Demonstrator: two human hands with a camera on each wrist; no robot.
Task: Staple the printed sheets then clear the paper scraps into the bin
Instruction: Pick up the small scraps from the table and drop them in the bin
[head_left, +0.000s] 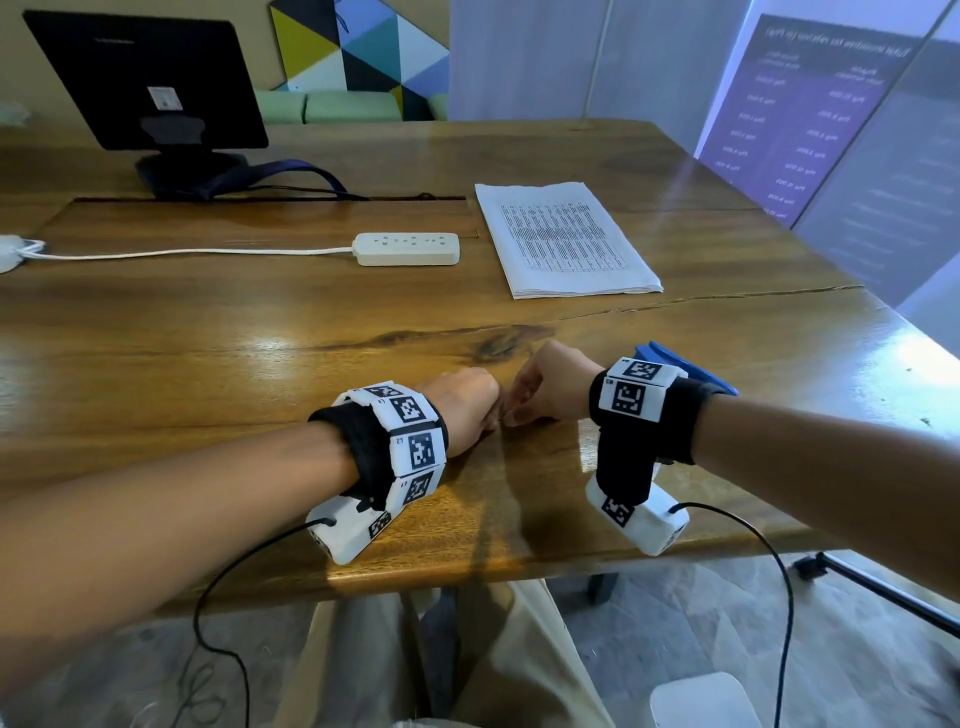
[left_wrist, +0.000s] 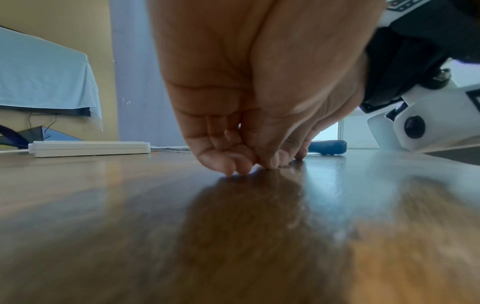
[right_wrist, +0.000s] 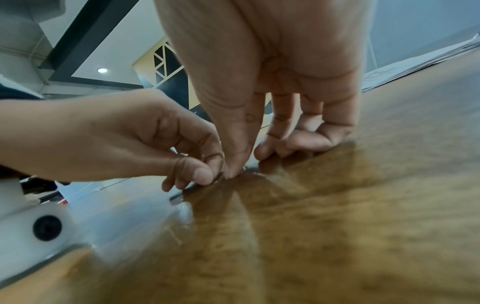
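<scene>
Fingertips of both hands met low on the glossy brown wooden table, near its front edge. The left hand had its fingers curled under, thumb pressed toward the forefinger, the tips touching the wood. The right hand stood beside it, thumb and forefinger drawn together at the same spot, its other fingers folded against the tabletop. In the right wrist view a thin, dark sliver showed just under the left thumb; it was too small to tell what it was, or whether either hand truly pinched it.

Behind the right wrist, just beyond the knuckles, lay a blue stapler-like object, mostly hidden by the wristband; the left wrist view showed its blue end past the fingertips. Well beyond the fingers, farther across the table and to the right, rested the white stack of printed sheets, lying flat. To the left of that stack sat a white power strip with its white cable running off leftward. A black monitor stood at the far left corner.
</scene>
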